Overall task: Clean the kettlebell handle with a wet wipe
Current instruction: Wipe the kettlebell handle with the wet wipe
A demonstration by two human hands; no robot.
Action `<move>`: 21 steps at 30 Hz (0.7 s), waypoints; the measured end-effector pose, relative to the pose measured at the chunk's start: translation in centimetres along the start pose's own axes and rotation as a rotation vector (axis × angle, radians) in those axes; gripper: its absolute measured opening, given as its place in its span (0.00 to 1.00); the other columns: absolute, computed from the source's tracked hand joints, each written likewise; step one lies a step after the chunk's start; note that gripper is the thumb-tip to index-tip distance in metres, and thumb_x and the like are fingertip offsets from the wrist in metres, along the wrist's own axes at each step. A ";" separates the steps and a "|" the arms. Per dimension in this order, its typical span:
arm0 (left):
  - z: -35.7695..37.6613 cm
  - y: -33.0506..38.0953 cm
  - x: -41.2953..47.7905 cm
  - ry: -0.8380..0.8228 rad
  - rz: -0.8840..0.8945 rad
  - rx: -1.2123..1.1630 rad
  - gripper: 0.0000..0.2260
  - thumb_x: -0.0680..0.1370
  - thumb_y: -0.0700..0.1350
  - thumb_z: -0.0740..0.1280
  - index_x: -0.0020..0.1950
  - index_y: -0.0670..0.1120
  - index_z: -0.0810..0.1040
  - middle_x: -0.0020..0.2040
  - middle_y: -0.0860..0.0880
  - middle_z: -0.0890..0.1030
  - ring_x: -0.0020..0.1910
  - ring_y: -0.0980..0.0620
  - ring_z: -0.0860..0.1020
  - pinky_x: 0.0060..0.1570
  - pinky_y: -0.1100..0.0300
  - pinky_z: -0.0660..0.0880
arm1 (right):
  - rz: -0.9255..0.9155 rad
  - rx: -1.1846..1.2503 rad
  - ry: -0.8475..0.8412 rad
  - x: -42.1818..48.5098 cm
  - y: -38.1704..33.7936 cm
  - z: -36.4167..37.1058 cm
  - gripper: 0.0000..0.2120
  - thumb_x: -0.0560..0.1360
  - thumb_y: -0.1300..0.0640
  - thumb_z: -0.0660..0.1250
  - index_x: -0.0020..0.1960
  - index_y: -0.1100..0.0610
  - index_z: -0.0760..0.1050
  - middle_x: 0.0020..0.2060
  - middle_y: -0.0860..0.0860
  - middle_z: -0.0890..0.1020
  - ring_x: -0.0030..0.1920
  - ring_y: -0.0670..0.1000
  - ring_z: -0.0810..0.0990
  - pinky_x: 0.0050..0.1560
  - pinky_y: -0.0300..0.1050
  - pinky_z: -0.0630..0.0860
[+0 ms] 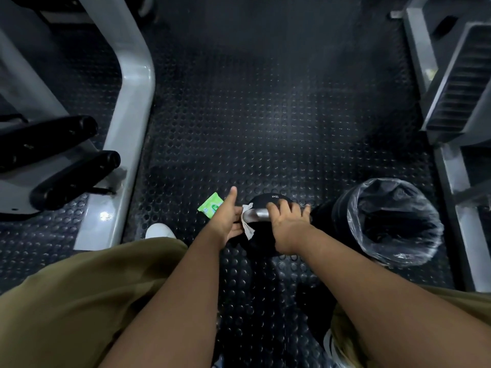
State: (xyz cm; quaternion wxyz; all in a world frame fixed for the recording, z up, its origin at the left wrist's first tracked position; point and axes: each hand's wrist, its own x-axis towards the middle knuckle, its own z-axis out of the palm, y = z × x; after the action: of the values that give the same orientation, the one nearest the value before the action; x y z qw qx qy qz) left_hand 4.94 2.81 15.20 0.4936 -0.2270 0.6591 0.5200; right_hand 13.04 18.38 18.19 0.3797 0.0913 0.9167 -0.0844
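Note:
A black kettlebell stands on the studded rubber floor between my knees, its silver handle running left to right. My right hand grips the right part of the handle from above. My left hand holds a white wet wipe wrapped round the handle's left end, with the thumb sticking up. The lower part of the kettlebell is hidden behind my hands.
A green wet wipe pack lies on the floor just left of the kettlebell. A black bin with a clear liner stands right of it. Grey gym machine frames flank both sides. My white shoe sits near the left frame.

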 end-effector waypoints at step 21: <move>-1.2 3.2 -0.8 -0.216 -0.142 0.134 0.55 0.72 0.81 0.54 0.78 0.34 0.67 0.63 0.39 0.84 0.59 0.44 0.85 0.53 0.54 0.81 | -0.003 0.004 -0.001 0.2 0.1 0.2 0.51 0.71 0.56 0.74 0.81 0.53 0.41 0.75 0.58 0.54 0.75 0.66 0.56 0.76 0.74 0.44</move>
State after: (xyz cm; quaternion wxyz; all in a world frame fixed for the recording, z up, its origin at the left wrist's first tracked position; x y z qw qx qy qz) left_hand 2.18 2.69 17.30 0.6115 -0.1822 0.6176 0.4599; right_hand 13.09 18.40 17.93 0.3798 0.0906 0.9165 -0.0870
